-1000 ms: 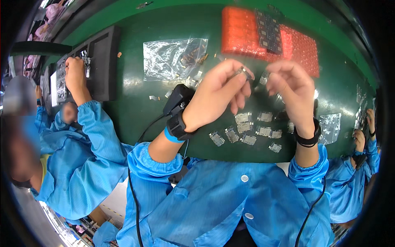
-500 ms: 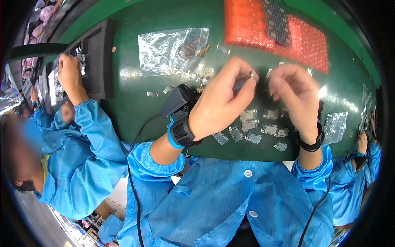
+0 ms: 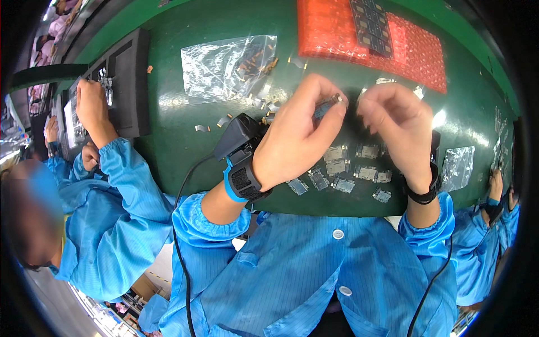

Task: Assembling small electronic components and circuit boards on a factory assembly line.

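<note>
My left hand (image 3: 297,135) is closed, pinching a small circuit board (image 3: 323,108) between thumb and forefinger. Only part of that board shows, as the fingers cover the rest. Just to the right, my right hand (image 3: 400,126) is curled with thumb and fingertips together; whatever they hold, if anything, is too small or blurred to name. A narrow gap separates the two hands. Below and between them, several small boards with silvery metal parts (image 3: 337,163) lie on the green table (image 3: 168,163). Small flex cables with gold ends (image 3: 224,120) are scattered left of my left hand.
A clear plastic bag (image 3: 210,70) with copper-coloured pieces lies at the far left. Red bubble wrap (image 3: 325,33) bears a dark circuit-board panel (image 3: 370,28). A small clear bag (image 3: 457,168) lies right. A co-worker's hand (image 3: 92,106) is over a black foam tray (image 3: 132,84).
The whole view has shifted slightly. My right fingertips have come a little closer to my left hand, which keeps its pinch on the small circuit board.
</note>
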A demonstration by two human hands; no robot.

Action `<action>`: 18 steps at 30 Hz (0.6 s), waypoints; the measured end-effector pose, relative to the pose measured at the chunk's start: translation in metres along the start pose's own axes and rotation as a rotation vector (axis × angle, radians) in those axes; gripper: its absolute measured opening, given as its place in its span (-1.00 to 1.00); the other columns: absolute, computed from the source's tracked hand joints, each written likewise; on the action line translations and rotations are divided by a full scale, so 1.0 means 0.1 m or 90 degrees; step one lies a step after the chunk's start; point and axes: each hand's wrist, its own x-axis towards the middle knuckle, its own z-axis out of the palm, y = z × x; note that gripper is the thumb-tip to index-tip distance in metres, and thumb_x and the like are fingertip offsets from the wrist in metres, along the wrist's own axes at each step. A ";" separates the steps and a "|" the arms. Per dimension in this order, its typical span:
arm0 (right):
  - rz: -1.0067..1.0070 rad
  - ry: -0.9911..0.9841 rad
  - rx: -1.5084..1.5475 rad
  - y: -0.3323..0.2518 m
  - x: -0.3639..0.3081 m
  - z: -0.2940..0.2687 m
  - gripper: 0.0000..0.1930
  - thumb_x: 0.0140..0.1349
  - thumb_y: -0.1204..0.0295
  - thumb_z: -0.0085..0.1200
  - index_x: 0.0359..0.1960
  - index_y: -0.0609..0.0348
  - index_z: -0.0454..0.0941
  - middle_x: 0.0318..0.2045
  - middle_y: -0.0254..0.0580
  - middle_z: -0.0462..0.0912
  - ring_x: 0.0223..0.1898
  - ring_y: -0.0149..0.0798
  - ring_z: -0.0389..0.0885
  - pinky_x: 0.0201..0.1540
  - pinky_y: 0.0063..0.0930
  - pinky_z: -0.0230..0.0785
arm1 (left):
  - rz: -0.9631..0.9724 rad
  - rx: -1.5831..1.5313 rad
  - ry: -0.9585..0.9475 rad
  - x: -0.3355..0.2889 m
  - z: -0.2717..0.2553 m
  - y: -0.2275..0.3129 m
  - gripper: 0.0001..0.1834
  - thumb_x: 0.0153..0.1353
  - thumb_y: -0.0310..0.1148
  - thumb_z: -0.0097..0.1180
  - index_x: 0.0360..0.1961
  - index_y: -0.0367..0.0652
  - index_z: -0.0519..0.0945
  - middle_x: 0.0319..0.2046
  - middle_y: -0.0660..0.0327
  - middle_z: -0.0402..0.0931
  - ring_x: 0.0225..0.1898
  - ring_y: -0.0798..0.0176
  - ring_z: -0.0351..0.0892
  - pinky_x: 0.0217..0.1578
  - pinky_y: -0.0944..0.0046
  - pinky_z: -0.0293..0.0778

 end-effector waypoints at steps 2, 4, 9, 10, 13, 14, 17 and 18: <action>-0.030 0.009 -0.024 0.00 0.00 0.01 -0.94 0.17 0.55 0.14 -0.35 0.28 0.55 -0.49 -0.39 0.58 -0.45 -0.61 0.49 -0.39 -0.73 0.36 | -0.003 0.017 -0.004 0.01 0.00 -0.03 -0.83 0.28 -0.52 -0.10 -0.11 -0.24 0.33 -0.29 0.31 0.36 -0.45 0.59 0.26 -0.48 0.54 0.24; -0.052 0.013 -0.053 0.00 -0.01 0.01 -0.93 0.15 0.55 0.15 -0.37 0.28 0.54 -0.50 -0.41 0.57 -0.46 -0.61 0.47 -0.41 -0.73 0.33 | 0.065 0.047 -0.013 0.02 -0.01 -0.09 -0.84 0.26 -0.55 -0.11 -0.12 -0.26 0.34 -0.27 0.30 0.36 -0.32 0.56 0.28 -0.33 0.51 0.26; -0.068 0.000 -0.110 0.00 -0.01 0.00 -0.94 0.14 0.55 0.15 -0.39 0.28 0.55 -0.51 -0.44 0.56 -0.48 -0.65 0.42 -0.45 -0.75 0.27 | 0.056 0.060 -0.010 0.02 -0.01 -0.11 -0.80 0.25 -0.57 -0.13 -0.09 -0.27 0.32 -0.27 0.29 0.35 -0.27 0.54 0.27 -0.25 0.49 0.25; -0.059 -0.002 -0.113 0.00 -0.01 0.00 -0.95 0.13 0.56 0.15 -0.39 0.28 0.55 -0.52 -0.45 0.55 -0.49 -0.66 0.41 -0.46 -0.76 0.26 | 0.072 0.064 -0.003 0.02 0.00 -0.11 -0.79 0.25 -0.58 -0.13 -0.08 -0.27 0.31 -0.27 0.29 0.35 -0.28 0.54 0.27 -0.27 0.49 0.25; -0.055 -0.010 -0.115 0.00 0.01 0.00 -0.95 0.13 0.56 0.15 -0.40 0.29 0.55 -0.53 -0.46 0.54 -0.51 -0.68 0.39 -0.48 -0.77 0.25 | 0.031 0.052 -0.005 0.00 0.01 -0.04 -0.77 0.25 -0.59 -0.13 -0.06 -0.27 0.29 -0.28 0.29 0.35 -0.31 0.55 0.27 -0.30 0.51 0.25; -0.054 -0.008 -0.116 -0.01 0.00 0.00 -0.95 0.13 0.56 0.15 -0.40 0.29 0.55 -0.53 -0.46 0.54 -0.51 -0.68 0.39 -0.48 -0.77 0.25 | 0.031 0.051 -0.006 0.00 0.01 -0.05 -0.77 0.25 -0.59 -0.13 -0.06 -0.27 0.29 -0.28 0.29 0.35 -0.31 0.55 0.27 -0.30 0.51 0.25; -0.052 0.000 -0.122 -0.02 0.01 0.01 -0.95 0.13 0.56 0.15 -0.40 0.29 0.55 -0.54 -0.45 0.54 -0.53 -0.68 0.39 -0.50 -0.77 0.25 | 0.045 0.051 -0.009 0.01 0.01 -0.08 -0.77 0.26 -0.57 -0.11 -0.06 -0.27 0.29 -0.27 0.28 0.35 -0.31 0.56 0.27 -0.30 0.52 0.26; -0.054 0.002 -0.136 -0.02 0.01 0.01 -0.95 0.13 0.56 0.15 -0.41 0.29 0.55 -0.55 -0.44 0.55 -0.54 -0.68 0.39 -0.51 -0.77 0.24 | 0.048 0.066 -0.003 0.01 0.01 -0.08 -0.77 0.26 -0.55 -0.09 -0.06 -0.26 0.30 -0.29 0.29 0.37 -0.32 0.56 0.29 -0.31 0.52 0.27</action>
